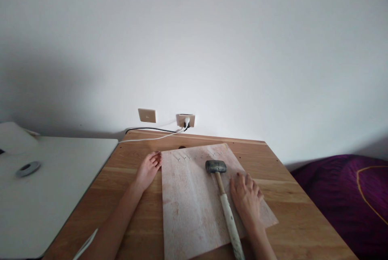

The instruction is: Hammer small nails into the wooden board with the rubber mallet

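Nearest the camera, the left forearm [123, 213] and the right forearm [261, 240] reach in over a wooden table [294, 195], the broadest thing beneath the work. On it lies a pale, scuffed board [188, 207], turned a little askew. A mallet [228, 211] with a black head and a pale handle (its coating looks worn) lies over the board, the handle running past the near edge; neither hand grips it. The right hand [247, 197] rests palm down on the board just beside that handle, fingers released and loosely spread. The left hand [148, 170] is at the board's left edge near the far corner, fingers slightly bent; whether they pinch the edge or only touch it, I cannot tell. Smallest are the nails [214, 154], in a row near the board's far edge. I judge the work partway: nails are set in place, while what looks undriven is the length showing above the surface. Wood shows to either side of the board, giving both hands room; a white cord [151, 139] runs along the table's far edge, a white tabletop [75, 195] adjoins on the left, and a purple covering [327, 203] lies beyond the right edge.
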{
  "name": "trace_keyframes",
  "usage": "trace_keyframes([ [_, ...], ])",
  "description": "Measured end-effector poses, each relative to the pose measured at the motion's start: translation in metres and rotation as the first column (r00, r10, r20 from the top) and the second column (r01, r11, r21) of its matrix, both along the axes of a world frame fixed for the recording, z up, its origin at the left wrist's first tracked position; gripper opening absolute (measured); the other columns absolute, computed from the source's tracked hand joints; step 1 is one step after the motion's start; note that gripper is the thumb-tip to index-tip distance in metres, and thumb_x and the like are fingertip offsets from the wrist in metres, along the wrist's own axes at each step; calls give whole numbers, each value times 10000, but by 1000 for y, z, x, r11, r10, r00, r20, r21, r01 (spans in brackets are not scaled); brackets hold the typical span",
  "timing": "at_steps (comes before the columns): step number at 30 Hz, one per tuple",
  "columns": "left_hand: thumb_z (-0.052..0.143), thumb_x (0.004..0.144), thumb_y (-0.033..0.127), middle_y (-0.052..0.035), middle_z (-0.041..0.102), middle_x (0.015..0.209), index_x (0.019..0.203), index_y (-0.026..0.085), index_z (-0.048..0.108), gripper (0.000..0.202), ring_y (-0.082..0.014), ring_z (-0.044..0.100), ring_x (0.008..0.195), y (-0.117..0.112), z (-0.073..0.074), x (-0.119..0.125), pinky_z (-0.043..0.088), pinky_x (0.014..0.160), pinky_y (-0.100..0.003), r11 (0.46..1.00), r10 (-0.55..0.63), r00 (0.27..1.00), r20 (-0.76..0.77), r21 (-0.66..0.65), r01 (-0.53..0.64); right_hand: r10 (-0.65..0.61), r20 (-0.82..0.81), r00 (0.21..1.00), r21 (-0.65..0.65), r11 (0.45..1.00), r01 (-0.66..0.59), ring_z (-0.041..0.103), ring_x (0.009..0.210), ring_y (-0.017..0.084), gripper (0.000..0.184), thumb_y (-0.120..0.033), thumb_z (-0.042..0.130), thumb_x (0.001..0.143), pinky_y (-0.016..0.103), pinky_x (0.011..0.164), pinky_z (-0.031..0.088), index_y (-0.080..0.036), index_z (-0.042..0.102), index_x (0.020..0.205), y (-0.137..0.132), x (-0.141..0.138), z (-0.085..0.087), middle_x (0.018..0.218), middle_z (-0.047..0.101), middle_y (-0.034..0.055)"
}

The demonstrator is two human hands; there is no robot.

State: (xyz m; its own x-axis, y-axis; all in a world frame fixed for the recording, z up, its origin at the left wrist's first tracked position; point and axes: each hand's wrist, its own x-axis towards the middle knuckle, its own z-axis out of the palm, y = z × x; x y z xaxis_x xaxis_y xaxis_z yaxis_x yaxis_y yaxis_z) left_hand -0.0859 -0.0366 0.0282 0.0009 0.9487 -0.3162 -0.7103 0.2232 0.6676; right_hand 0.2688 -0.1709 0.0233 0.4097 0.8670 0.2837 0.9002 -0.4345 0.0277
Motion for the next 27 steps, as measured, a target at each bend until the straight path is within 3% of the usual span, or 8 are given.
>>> trace_keyframes([
  [6,654,797,277,-79,725,923,901,169,715,162,-172,668,806,4,-4,-5,542,718,-273,995,48,997,-67,89,-42,2,-6,1000,-47,999,-2,561,1223,410,452,-422,396,1048,532,917,469,-157,641,1321,0,-15,10,1436,563,230],
  [15,692,668,404,-49,722,892,852,205,663,273,-189,669,832,12,-12,-13,499,723,-279,950,254,934,-253,245,-192,111,31,993,-145,984,-105,592,1171,406,536,-489,360,1055,525,865,502,-171,594,1418,-15,-21,14,1482,539,240],
  [22,683,668,434,-56,728,909,845,216,643,284,-211,678,851,12,-8,-17,503,727,-301,952,260,920,-292,236,-195,168,38,985,-113,980,-163,603,1149,389,556,-495,354,1054,512,882,507,-153,602,1415,-28,-26,6,1473,549,240],
  [27,691,678,436,-65,729,944,899,208,653,320,-219,681,880,13,-8,-25,509,743,-308,960,226,924,-309,233,-157,214,-3,977,-41,976,-214,604,1160,381,560,-507,337,1047,541,909,506,-175,597,1415,-48,-27,-9,1472,549,240],
])
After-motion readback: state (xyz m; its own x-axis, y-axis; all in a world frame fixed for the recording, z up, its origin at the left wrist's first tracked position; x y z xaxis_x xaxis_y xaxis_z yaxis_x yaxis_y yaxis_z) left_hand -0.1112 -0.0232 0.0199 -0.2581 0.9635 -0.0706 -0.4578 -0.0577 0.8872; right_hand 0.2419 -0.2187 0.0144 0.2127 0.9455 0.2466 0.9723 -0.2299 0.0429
